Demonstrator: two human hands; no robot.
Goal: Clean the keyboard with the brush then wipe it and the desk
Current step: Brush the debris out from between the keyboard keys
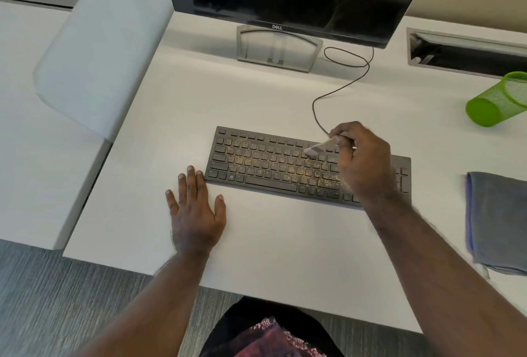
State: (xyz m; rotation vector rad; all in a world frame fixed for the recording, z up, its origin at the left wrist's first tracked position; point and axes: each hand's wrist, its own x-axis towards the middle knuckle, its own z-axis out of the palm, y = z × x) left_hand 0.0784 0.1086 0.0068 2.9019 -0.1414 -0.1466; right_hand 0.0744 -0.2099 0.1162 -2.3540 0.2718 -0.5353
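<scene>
The right hand [363, 157] pinches a pale brush [318, 148], its bristle end on the upper key rows of the keyboard [273, 165]. Tan crumbs speckle the keys from middle to lower right. The left hand [195, 208] lies flat with fingers spread on the desk [285, 237], just beside the keyboard's near left corner. A grey cloth [499, 219] lies folded at the right edge, a green mesh cup [496, 103] on its side beyond it.

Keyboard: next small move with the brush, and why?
Probably sweep the small pale brush in the right hand down-left across the black keyboard: its bristles sit on the upper rows, and tan crumbs cover the middle keys. The left hand rests flat on the white desk.
</scene>
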